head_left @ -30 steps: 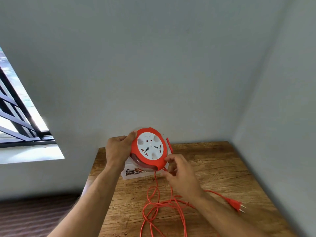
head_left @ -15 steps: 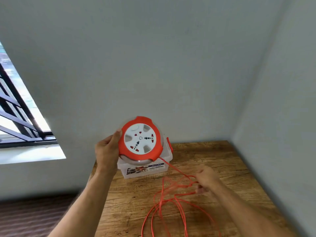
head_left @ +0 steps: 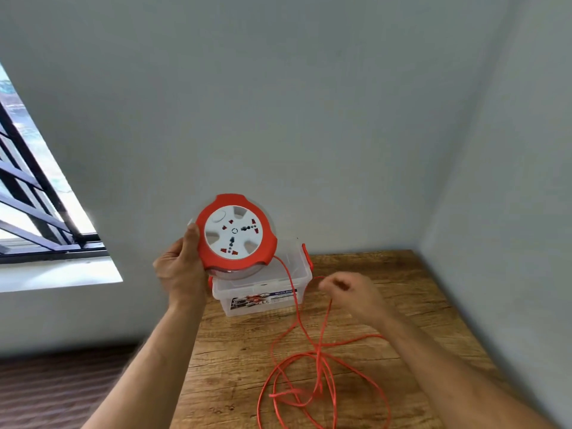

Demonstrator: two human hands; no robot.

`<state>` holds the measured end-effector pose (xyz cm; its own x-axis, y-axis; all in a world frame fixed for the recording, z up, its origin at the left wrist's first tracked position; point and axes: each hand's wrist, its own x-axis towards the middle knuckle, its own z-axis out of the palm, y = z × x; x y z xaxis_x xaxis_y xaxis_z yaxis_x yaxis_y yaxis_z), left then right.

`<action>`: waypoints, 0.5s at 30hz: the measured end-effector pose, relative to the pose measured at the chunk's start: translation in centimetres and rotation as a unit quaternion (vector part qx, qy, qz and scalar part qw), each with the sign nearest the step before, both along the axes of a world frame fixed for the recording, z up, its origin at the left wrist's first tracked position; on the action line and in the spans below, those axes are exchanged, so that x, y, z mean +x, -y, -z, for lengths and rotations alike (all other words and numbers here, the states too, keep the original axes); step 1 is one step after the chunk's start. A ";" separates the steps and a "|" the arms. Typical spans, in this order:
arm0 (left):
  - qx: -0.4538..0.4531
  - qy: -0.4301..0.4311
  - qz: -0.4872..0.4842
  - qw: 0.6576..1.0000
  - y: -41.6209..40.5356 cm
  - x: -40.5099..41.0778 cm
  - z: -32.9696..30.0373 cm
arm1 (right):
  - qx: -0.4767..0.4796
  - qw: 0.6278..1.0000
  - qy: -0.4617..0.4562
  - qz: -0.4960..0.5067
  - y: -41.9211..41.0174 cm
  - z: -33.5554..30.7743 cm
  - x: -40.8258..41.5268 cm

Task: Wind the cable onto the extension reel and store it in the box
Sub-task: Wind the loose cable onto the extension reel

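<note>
My left hand (head_left: 179, 267) grips the left edge of the round orange-and-white extension reel (head_left: 236, 235) and holds it up, socket face toward me, above the clear plastic box (head_left: 263, 292) with orange latches. The orange cable (head_left: 309, 360) leaves the reel's lower right, runs down and lies in loose tangled loops on the wooden table (head_left: 387, 305). My right hand (head_left: 353, 292), blurred, pinches a strand of that cable to the right of the box. The plug is out of view.
The table stands in a corner, with grey walls behind and to the right. A barred window (head_left: 34, 196) and its white sill are at the left. Dark floor shows below the table's left edge.
My left hand has lifted the reel higher and to the left. My right hand left the reel's edge, moved right and took hold of a cable strand, drawing it up.
</note>
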<state>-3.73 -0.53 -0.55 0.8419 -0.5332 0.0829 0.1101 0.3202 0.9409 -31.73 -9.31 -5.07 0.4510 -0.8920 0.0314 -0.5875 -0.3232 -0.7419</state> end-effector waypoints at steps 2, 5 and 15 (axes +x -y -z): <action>0.015 0.011 -0.007 1.000 0.3 -0.6 -0.2 | 0.009 0.993 -0.083 -0.082 -1.5 -0.6 1.8; 0.037 0.019 -0.008 0.999 0.7 -0.4 -0.2 | -0.172 0.960 -0.188 -0.117 -2.4 0.1 3.0; 0.168 0.140 0.175 0.960 0.1 -1.5 0.0 | -0.484 0.814 -0.181 -0.266 0.3 -4.5 6.6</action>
<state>-5.21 -0.66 -0.59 0.5756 -0.8160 0.0528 -0.1166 -0.0180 0.9930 -25.14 -9.62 -0.61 0.9010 -0.2039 0.3828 -0.2967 -0.9335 0.2013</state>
